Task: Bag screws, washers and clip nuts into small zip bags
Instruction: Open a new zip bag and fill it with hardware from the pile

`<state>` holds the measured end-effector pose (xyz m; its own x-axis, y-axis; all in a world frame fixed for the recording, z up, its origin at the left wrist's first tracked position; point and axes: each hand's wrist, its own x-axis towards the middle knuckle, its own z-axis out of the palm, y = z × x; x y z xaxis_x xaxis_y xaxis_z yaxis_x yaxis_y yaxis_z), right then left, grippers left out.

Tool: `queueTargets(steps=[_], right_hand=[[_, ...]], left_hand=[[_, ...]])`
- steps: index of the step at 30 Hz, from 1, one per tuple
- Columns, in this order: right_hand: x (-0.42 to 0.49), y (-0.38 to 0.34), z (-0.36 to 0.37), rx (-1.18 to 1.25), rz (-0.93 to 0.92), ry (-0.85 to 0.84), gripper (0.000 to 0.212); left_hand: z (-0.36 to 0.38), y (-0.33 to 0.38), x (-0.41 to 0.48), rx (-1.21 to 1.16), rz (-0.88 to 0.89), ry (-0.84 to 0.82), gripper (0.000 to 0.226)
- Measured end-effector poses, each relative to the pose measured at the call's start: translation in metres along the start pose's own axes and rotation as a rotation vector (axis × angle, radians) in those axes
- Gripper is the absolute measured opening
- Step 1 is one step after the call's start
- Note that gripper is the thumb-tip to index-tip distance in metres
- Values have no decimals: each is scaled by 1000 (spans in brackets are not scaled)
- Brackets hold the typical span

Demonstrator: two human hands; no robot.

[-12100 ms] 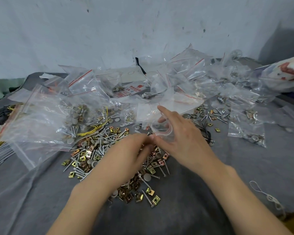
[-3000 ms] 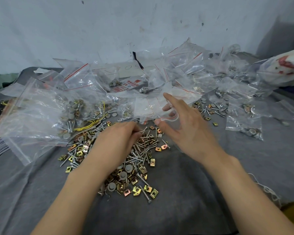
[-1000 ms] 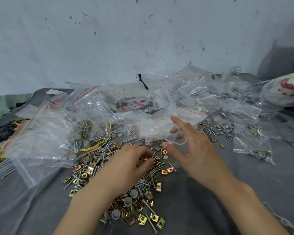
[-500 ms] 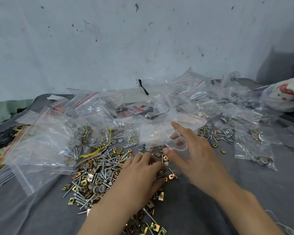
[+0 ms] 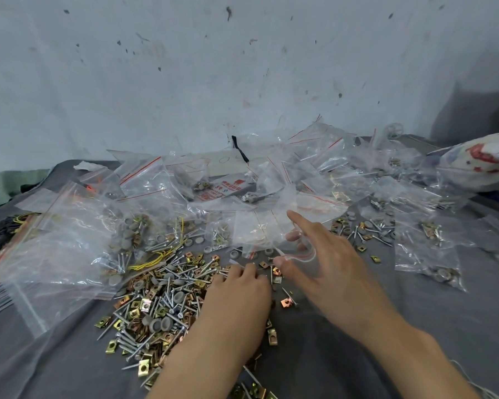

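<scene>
A loose pile of screws, grey washers and brass clip nuts (image 5: 162, 298) lies on the grey cloth (image 5: 343, 355) in front of me. My left hand (image 5: 236, 300) rests palm down on the pile's right side. Its fingers are curled, with the tips at the pile's far edge, and what they hold is hidden. My right hand (image 5: 332, 272) holds a small clear zip bag (image 5: 296, 253) with a red strip. Thumb and middle fingers spread its mouth and the index finger points forward. The two hands are a few centimetres apart.
Several filled small zip bags (image 5: 427, 254) are heaped along the back and right. Large clear bags (image 5: 55, 240) with hardware and yellow wire (image 5: 156, 259) lie left. A red-and-white printed bag (image 5: 478, 165) sits far right. A stained wall rises behind.
My left hand has slid right and forward over the pile, toward the mouth of the bag. My right hand has kept its hold on the bag. The view has tilted upward.
</scene>
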<state>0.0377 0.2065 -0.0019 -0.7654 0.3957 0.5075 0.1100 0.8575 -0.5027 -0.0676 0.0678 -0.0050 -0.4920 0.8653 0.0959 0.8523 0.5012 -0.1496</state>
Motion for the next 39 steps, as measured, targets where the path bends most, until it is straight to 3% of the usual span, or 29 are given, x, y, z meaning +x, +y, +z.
queueTargets(steps=[7, 11, 14, 17, 21, 26, 32, 39], right_hand=[[-2, 2, -2, -37, -22, -18, 68], [-1, 3, -1, -31, -16, -3, 66], [-1, 2, 1, -29, -24, -9, 68], [-2, 2, 4, -32, -28, -24, 69], [-1, 2, 6, -30, -28, -20, 69], [-1, -1, 8, -56, -36, -23, 69], [0, -4, 7, -79, -43, -10, 69], [-1, -4, 7, -58, -66, -2, 70]], left_hand=[[-11, -19, 2, -387, -23, 13, 16], [-17, -27, 0, -875, -130, 245, 4], [-24, -30, -1, -1178, -148, 369, 12], [-25, -31, -2, -1297, -168, 392, 24], [-26, -30, -1, -1304, -188, 404, 33], [-30, -27, -1, -1340, -188, 475, 20], [-33, -24, -3, -1005, -75, 453, 23], [-36, -19, 1, -880, 18, 453, 27]])
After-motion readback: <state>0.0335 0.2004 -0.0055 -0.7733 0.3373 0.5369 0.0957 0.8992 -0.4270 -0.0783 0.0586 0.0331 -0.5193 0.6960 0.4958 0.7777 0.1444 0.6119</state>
